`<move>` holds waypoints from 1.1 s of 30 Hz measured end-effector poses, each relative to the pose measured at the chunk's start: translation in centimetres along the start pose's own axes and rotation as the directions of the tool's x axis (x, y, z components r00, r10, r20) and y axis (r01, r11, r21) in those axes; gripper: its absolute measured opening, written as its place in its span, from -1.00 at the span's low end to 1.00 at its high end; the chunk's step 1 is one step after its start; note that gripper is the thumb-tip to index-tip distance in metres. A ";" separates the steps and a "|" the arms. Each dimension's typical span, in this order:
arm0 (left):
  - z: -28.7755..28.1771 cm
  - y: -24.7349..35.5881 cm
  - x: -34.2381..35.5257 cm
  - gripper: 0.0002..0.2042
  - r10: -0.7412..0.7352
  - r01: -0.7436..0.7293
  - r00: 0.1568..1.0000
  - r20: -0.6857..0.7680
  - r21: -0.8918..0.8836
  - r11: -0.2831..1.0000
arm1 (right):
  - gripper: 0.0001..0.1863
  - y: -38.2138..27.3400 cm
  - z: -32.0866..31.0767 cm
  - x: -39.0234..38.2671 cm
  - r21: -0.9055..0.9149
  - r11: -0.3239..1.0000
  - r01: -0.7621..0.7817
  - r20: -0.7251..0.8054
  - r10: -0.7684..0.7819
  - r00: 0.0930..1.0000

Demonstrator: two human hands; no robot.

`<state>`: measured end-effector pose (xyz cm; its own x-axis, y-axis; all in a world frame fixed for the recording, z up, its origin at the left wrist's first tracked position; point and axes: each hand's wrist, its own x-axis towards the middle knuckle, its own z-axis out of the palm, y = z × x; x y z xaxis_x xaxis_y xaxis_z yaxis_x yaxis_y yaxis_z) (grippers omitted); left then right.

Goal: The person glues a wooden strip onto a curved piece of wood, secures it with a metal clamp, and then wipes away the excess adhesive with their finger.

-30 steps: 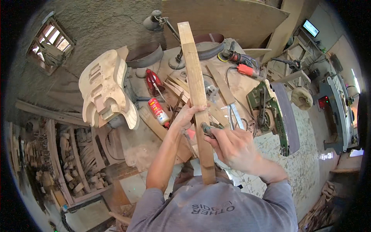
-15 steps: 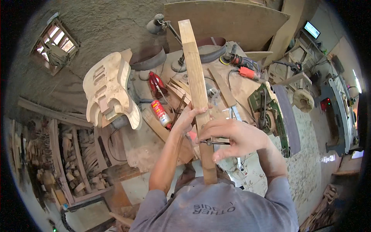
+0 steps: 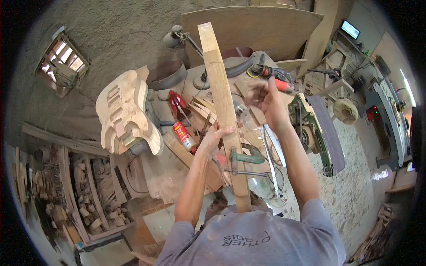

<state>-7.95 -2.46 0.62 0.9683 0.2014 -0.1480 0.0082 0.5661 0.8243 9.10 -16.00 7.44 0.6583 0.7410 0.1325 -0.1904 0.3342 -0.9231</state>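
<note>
A long wooden neck blank (image 3: 221, 88) stretches away from my body, its near end against my shirt. Around its left edge, about halfway along, my left hand (image 3: 216, 134) is closed. A green G-clamp (image 3: 247, 158) with a dark metal screw bar sits on the blank just nearer than that hand. My right hand (image 3: 271, 106) is raised over the bench to the right of the blank, off the clamp. Its thumb stands apart from the fingers, which are partly blurred, and nothing shows in it.
A pale guitar body (image 3: 128, 111) stands at the left. On the cluttered bench lie a red-and-white bottle (image 3: 184, 136), a red tool (image 3: 178, 104), power tools (image 3: 270, 73) and sanding belts (image 3: 167, 75). A green belt sander (image 3: 306, 128) is at the right; a lamp (image 3: 174, 37) stands behind.
My right hand has let go of the clamp and moved up and away over the bench. The clamp now shows on the blank. My left hand keeps its hold.
</note>
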 end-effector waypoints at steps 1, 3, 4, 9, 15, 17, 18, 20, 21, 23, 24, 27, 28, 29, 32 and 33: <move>-0.3 -0.1 0.0 -0.39 -0.006 0.006 1.000 0.016 -0.007 1.000 | -0.15 0.7 0.3 1.6 -0.003 0.992 -0.130 -0.290 0.123 0.949; 0.5 0.1 0.0 -0.40 0.003 -0.003 0.999 0.032 -0.006 1.000 | -0.09 1.9 0.9 3.6 0.112 0.958 -0.263 -0.249 0.283 0.926; 0.9 0.1 -0.1 -0.40 -0.003 0.003 0.999 0.043 -0.001 1.000 | -0.03 2.6 1.2 4.1 0.219 0.890 -0.399 -0.184 0.440 0.879; 2.1 0.4 0.2 -0.38 -0.004 0.003 0.998 0.061 0.028 1.000 | 0.14 5.5 2.2 6.0 0.272 0.858 -0.435 0.209 0.388 0.898; 2.5 0.3 0.5 -0.40 -0.030 0.026 0.998 0.059 0.071 0.997 | 0.19 5.3 2.6 6.0 0.312 0.848 -0.429 0.233 0.370 0.899; 2.7 0.2 0.9 -0.42 -0.017 0.005 0.996 0.087 0.138 0.990 | 0.17 5.0 2.0 5.9 0.286 0.844 -0.453 0.240 0.395 0.887; 2.7 0.1 1.0 -0.42 -0.007 -0.003 0.997 0.081 0.127 0.992 | 0.14 4.9 1.6 5.9 0.273 0.841 -0.467 0.234 0.413 0.880; 2.8 0.0 1.1 -0.41 -0.041 0.033 0.998 0.050 0.148 0.988 | 0.13 4.5 2.0 5.6 0.297 0.825 -0.482 0.244 0.422 0.873; 2.5 0.0 1.2 -0.41 -0.032 0.026 0.999 0.040 0.140 0.990 | 0.13 4.0 2.5 5.4 0.253 0.852 -0.458 0.185 0.422 0.888; 2.1 -0.3 1.8 -0.36 -0.031 0.016 0.995 0.095 0.160 0.987 | 0.12 3.1 3.1 5.1 0.162 0.896 -0.414 0.085 0.405 0.910; 2.1 -0.6 1.9 -0.36 -0.030 0.014 0.995 0.096 0.157 0.987 | 0.12 3.3 2.9 5.2 0.159 0.896 -0.415 0.084 0.407 0.910; 2.0 -1.0 2.1 -0.35 -0.019 0.009 0.997 0.071 0.143 0.990 | 0.12 3.8 2.4 5.4 0.199 0.888 -0.415 0.112 0.400 0.910; 1.9 -1.0 2.2 -0.36 -0.023 0.012 0.997 0.074 0.138 0.990 | 0.12 3.9 2.4 5.4 0.197 0.891 -0.410 0.100 0.397 0.912; 1.9 -1.0 2.3 -0.38 -0.031 0.020 0.996 0.079 0.136 0.991 | 0.12 4.0 2.4 5.4 0.199 0.894 -0.402 0.085 0.393 0.916; 2.1 -1.3 2.1 -0.46 -0.006 -0.009 0.994 0.105 0.139 0.990 | 0.13 4.1 2.1 5.5 0.186 0.902 -0.389 0.066 0.384 0.921; 2.2 -1.3 2.1 -0.46 -0.016 0.000 0.994 0.109 0.143 0.990 | 0.13 4.0 2.2 5.4 0.194 0.902 -0.386 0.059 0.382 0.922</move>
<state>-5.43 -4.56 0.41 0.9895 0.1042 -0.1002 0.0437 0.4456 0.8942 10.33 -9.43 5.28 0.4914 0.8454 -0.2095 -0.5674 0.1283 -0.8134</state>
